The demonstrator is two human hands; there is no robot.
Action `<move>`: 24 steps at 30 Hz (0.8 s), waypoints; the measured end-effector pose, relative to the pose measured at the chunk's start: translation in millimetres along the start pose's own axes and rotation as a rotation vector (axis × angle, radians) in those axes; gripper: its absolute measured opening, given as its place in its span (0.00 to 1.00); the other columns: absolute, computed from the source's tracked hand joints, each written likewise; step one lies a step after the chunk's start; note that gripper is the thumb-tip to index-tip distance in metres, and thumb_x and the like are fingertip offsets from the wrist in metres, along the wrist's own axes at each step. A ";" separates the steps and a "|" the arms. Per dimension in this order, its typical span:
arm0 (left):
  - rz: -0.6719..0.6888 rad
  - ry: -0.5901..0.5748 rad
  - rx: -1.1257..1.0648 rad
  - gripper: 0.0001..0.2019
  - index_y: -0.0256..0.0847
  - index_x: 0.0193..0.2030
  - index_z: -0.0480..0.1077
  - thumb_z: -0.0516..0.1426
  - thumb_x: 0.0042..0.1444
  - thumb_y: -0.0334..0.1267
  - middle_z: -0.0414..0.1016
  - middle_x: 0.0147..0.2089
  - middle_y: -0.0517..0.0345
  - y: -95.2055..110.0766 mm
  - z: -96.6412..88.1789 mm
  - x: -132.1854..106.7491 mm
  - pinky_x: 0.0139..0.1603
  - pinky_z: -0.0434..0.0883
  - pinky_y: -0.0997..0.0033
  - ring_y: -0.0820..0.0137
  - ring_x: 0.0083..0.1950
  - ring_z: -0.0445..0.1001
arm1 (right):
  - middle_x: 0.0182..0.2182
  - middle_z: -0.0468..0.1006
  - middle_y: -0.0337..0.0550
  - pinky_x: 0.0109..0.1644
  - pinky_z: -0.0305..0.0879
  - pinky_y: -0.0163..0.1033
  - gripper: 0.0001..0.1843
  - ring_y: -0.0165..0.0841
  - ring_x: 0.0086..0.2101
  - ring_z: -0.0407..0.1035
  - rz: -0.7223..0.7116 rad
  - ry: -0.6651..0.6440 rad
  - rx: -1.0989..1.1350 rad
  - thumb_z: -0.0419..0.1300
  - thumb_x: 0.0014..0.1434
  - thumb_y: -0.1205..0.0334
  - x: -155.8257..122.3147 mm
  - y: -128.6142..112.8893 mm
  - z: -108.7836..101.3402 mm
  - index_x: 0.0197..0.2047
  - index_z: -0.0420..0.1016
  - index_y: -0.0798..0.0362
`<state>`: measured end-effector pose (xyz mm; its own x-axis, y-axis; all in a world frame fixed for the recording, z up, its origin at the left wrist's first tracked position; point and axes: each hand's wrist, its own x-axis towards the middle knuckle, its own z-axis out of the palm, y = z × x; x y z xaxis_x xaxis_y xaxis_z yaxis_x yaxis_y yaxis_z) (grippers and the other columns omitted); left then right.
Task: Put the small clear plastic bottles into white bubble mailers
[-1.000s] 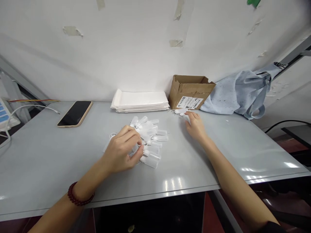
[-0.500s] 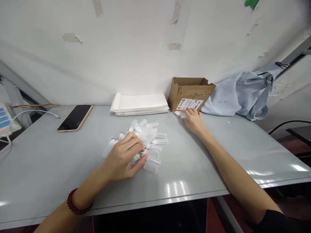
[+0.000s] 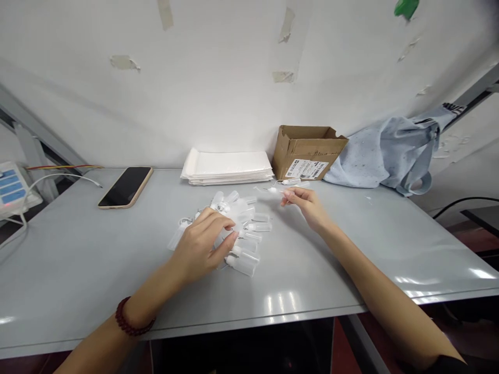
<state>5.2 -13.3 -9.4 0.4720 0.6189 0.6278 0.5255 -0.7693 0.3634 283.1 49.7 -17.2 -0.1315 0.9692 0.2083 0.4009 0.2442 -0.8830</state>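
Loosely fanned, small translucent bottles [image 3: 244, 266] lie on the grey table [image 3: 304, 249] around the left hand [image 3: 206, 239]

Leftmost, one frosted bottle pokes out beyond the left hand, whose fingers curl toward the thumb over the pile, though whether they grip anything I cannot tell; rightward, the slim, cloudy cylinders overlap, white caps mostly inward, rounded bases outward, with fine thread-like bits among them; farther right, the right hand [image 3: 307, 206] pinches a small white-topped piece [image 3: 274, 190], partly hidden by its fingertips, near similar pieces before the cardboard box [image 3: 307, 148]
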 end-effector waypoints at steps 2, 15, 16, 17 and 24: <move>-0.065 0.006 0.016 0.05 0.38 0.43 0.68 0.54 0.60 0.32 0.73 0.35 0.54 -0.5 1.2 0.4 0.39 0.69 0.64 0.66 0.39 0.67 | 0.24 0.74 0.43 0.41 0.64 0.40 0.19 0.33 0.30 0.68 0.022 -0.078 0.123 0.54 0.60 0.48 -4.8 -7.2 7.1 0.28 0.70 0.54; -0.111 0.017 -0.006 0.05 0.37 0.42 0.69 0.52 0.62 0.30 0.74 0.37 0.55 3.8 3.8 1.7 0.41 0.68 0.67 0.69 0.39 0.68 | 0.22 0.68 0.37 0.39 0.56 0.38 0.17 0.30 0.28 0.61 0.075 -0.323 0.395 0.57 0.60 0.51 -25.8 -34.3 21.6 0.24 0.69 0.54; -0.109 0.016 -0.015 0.06 0.37 0.40 0.69 0.51 0.62 0.29 0.74 0.36 0.56 4.7 3.6 2.1 0.41 0.68 0.68 0.69 0.39 0.68 | 0.22 0.68 0.37 0.40 0.56 0.39 0.17 0.30 0.29 0.61 0.073 -0.323 0.388 0.57 0.60 0.51 -26.2 -35.0 21.7 0.25 0.69 0.54; -0.110 0.017 -0.023 0.06 0.38 0.39 0.69 0.51 0.62 0.29 0.74 0.35 0.56 5.6 3.3 2.5 0.41 0.67 0.68 0.70 0.38 0.68 | 0.22 0.68 0.37 0.40 0.56 0.39 0.17 0.30 0.29 0.61 0.075 -0.322 0.379 0.57 0.60 0.51 -26.4 -35.5 21.8 0.25 0.69 0.54; -0.099 0.009 -0.049 0.07 0.38 0.38 0.69 0.51 0.62 0.27 0.74 0.33 0.56 9.1 2.8 2.7 0.40 0.67 0.68 0.70 0.37 0.67 | 0.21 0.67 0.37 0.40 0.55 0.39 0.18 0.30 0.28 0.61 0.068 -0.337 0.335 0.57 0.60 0.50 -27.7 -36.3 23.7 0.25 0.70 0.53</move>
<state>13.2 -18.2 -6.3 0.4131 0.6913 0.5928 0.5339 -0.7112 0.4574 250.6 13.2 -0.8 -0.4236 0.9047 0.0461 0.1118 0.1027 -0.9884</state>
